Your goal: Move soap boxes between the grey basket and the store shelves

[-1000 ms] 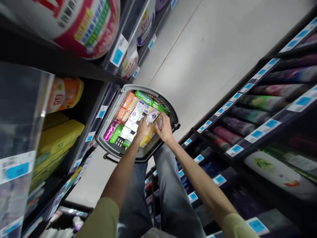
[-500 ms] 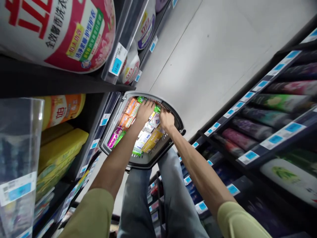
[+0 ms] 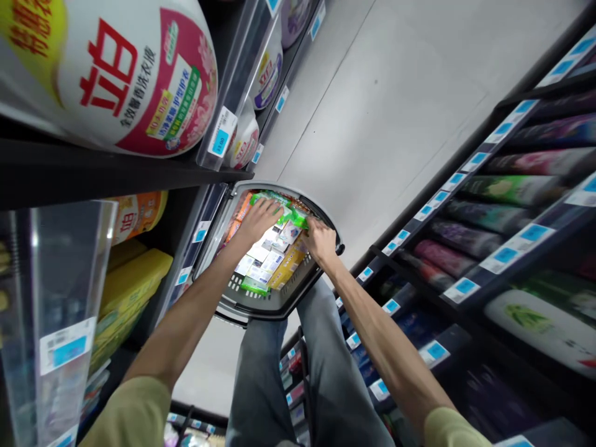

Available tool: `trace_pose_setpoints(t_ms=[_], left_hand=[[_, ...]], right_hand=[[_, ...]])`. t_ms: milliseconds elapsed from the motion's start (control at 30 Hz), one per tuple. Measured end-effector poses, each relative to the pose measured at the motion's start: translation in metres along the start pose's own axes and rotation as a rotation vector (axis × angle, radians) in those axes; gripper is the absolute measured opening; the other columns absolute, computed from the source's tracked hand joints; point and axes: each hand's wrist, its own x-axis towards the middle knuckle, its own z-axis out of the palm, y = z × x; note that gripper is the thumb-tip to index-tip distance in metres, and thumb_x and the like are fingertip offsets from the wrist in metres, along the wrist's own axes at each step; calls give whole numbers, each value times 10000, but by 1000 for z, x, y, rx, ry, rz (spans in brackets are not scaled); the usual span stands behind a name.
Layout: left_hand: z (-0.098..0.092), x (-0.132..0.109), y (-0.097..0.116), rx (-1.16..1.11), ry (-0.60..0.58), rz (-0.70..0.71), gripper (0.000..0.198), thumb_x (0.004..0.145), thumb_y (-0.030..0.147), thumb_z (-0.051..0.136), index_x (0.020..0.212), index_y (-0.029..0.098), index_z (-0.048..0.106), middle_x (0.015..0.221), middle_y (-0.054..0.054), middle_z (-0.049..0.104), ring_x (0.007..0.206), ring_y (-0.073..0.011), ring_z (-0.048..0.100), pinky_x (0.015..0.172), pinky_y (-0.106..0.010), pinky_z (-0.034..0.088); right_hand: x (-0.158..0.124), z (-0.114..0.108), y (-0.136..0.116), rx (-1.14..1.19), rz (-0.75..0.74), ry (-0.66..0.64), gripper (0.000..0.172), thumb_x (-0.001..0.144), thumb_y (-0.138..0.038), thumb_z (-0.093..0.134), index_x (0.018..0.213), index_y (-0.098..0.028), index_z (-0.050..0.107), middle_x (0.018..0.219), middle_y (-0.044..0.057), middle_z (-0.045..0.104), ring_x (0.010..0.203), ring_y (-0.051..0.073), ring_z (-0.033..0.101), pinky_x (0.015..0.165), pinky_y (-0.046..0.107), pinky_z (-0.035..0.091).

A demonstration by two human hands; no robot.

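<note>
A grey shopping basket (image 3: 296, 304) holds several small packages. Inside it, my left hand (image 3: 261, 218) lies over the upper left of the goods, fingers stretched out and touching a green-and-white packet. My right hand (image 3: 320, 241) is closed at the basket's right side, with its fingertips at the end of a shiny green packet (image 3: 297, 217). Below the hands are white boxes (image 3: 272, 259) and a yellow box (image 3: 287, 268). Another green pack (image 3: 254, 286) lies at the bottom of the basket. Orange packs (image 3: 242, 208) are partly hidden by my left hand.
Shelves with large white detergent bottles (image 3: 153, 81) and yellow packs (image 3: 130, 285) stand close on the left. On the right, another shelf (image 3: 465, 248) carries rows of bottles. Pale floor (image 3: 395, 93) runs between them. My legs (image 3: 256, 379) are just below the basket.
My left hand has shifted left, and more white boxes show. The green packet between the hands now shows more fully by my right fingertips. The magenta packs at lower left are no longer visible.
</note>
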Motion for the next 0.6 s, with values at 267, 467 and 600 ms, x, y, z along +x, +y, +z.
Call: trace_pose_setpoints(t_ms=[267, 467, 600], left_hand=[[-9, -132, 81, -892, 423, -609, 465, 860, 458, 683, 1211, 161, 612, 1120, -142, 739, 1049, -307, 709, 946, -470, 582], [-25, -215, 171, -1800, 563, -951, 677, 654, 549, 845, 1208, 238, 613, 1185, -100, 751, 1157, -346, 696, 943, -445, 605], [-78, -275, 230, -1935, 574, -997, 725, 537, 505, 924, 1144, 240, 628, 1125, -84, 769, 1134, -359, 708, 901, -444, 622]], right_hand=[[-96, -64, -17, 702, 306, 240, 467, 718, -357, 699, 1140, -162, 746, 1002, 104, 790, 869, 264, 728, 829, 378, 579], [-190, -143, -52, 1553, 358, 153, 481, 561, -420, 811, 973, -183, 738, 942, 113, 787, 893, 313, 744, 753, 399, 604], [-277, -205, -96, 1811, 365, 33, 543, 588, -509, 760, 1043, -215, 734, 940, 105, 776, 887, 332, 748, 716, 432, 621]])
